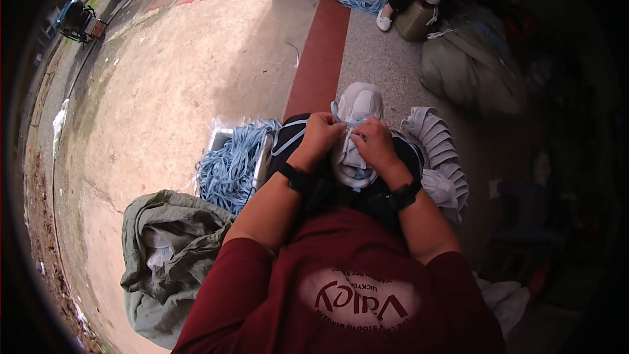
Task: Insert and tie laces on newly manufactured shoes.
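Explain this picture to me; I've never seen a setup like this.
There is no machine here: one person works with two bare hands. The only view comes from a wide fisheye camera on that person's head, looking down, so straight edges bend near the rim.

The left hand and right hand meet over a pale shoe between the knees. The left fingers seem to pinch a light-blue lace; what the right fingers grip is too small to tell.

To the left, a tray is heaped with light-blue laces, near a grey-green sack. To the right, pale shoe-like pieces sit nested in a curved row.
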A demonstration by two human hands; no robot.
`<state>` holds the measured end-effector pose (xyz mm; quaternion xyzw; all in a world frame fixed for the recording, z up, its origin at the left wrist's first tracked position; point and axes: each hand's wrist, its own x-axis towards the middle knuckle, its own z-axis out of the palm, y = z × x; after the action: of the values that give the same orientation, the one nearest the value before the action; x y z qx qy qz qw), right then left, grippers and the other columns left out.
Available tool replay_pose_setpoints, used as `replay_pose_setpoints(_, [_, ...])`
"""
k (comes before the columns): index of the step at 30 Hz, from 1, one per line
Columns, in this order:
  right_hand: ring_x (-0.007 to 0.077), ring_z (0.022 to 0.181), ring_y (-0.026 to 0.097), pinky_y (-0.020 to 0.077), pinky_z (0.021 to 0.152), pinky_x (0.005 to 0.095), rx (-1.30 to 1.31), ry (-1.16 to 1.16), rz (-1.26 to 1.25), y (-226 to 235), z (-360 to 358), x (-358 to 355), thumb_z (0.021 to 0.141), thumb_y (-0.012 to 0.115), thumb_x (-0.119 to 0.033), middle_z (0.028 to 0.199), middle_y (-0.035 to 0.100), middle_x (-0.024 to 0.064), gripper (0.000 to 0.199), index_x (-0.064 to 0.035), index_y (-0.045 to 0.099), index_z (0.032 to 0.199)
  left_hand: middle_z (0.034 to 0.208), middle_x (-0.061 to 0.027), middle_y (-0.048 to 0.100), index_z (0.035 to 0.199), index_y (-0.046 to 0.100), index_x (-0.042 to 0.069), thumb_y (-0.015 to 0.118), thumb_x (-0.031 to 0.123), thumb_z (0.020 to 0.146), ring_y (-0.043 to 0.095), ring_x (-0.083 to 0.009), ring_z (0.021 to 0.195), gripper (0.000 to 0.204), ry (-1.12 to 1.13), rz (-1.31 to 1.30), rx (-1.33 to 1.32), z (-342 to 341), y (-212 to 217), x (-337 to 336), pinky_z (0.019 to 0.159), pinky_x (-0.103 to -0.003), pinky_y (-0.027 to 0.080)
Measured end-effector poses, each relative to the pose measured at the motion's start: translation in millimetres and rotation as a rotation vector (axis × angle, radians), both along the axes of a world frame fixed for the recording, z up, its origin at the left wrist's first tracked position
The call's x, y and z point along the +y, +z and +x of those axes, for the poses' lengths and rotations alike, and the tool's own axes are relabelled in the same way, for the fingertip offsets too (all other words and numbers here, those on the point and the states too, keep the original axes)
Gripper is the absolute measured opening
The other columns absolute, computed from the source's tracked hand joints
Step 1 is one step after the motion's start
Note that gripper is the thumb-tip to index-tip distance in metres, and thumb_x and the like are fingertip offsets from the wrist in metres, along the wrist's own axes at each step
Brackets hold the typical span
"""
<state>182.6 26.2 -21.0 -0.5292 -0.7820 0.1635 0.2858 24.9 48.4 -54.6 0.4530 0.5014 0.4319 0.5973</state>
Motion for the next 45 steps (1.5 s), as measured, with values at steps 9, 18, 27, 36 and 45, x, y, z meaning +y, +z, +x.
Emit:
replay_pose_setpoints(9, [0.0334, 0.080, 0.058, 0.0445, 0.075, 0.0437, -0.128, -0.048, -0.079, 0, -3, 6, 0.069, 0.064, -0.016, 0.076, 0.059, 0.0156, 0.010, -0.0063, 0.065, 0.072, 0.063, -0.0195, 0.060, 0.066, 0.064, -0.001, 0.066, 0.014, 0.063, 0.062, -0.0302, 0.059, 0.015, -0.052, 0.264, 0.481, 3, 10, 5, 0.056, -0.037, 0.048])
replay_pose_setpoints(18, [0.0363, 0.080, 0.058, 0.0462, 0.073, 0.0447, -0.151, -0.106, -0.107, 1, -7, 5, 0.067, 0.066, -0.014, 0.080, 0.059, 0.0166, 0.013, -0.0066, 0.063, 0.078, 0.071, -0.0218, 0.061, 0.076, 0.064, -0.002, 0.066, 0.019, 0.068, 0.061, -0.0350, 0.067, 0.022, -0.082, 0.421, 0.684, 8, 15, -6, 0.061, -0.038, 0.048])
replay_pose_setpoints(27, [0.0358, 0.082, 0.058, 0.0462, 0.075, 0.0441, -0.143, -0.111, -0.090, 0, -6, 6, 0.067, 0.066, -0.013, 0.082, 0.060, 0.0171, 0.013, -0.0070, 0.063, 0.079, 0.073, -0.0239, 0.061, 0.078, 0.065, -0.001, 0.059, 0.020, 0.071, 0.062, -0.0372, 0.074, 0.024, -0.264, 0.458, 0.969, 17, 41, -14, 0.069, -0.044, 0.050])
replay_pose_setpoints(36, [0.0347, 0.075, 0.058, 0.0458, 0.068, 0.0436, -0.268, -0.070, 0.059, 5, -15, -1, 0.069, 0.066, -0.012, 0.074, 0.057, 0.0147, 0.009, -0.0057, 0.060, 0.073, 0.068, -0.0173, 0.063, 0.078, 0.065, -0.002, 0.062, 0.009, 0.068, 0.063, -0.0211, 0.062, 0.015, -0.186, 0.215, 0.350, -8, 7, -6, 0.059, -0.033, 0.047])
replay_pose_setpoints(45, [0.0215, 0.076, 0.056, 0.0439, 0.074, 0.0308, 0.467, 0.188, -0.110, 50, 18, -34, 0.081, 0.055, -0.008, 0.083, 0.060, 0.0143, 0.013, -0.0022, 0.054, 0.069, 0.063, -0.0081, 0.060, 0.074, 0.062, -0.001, 0.065, 0.008, 0.072, 0.055, -0.0098, 0.058, 0.010, -0.131, 0.143, 0.201, -9, 1, -5, 0.055, -0.027, 0.045])
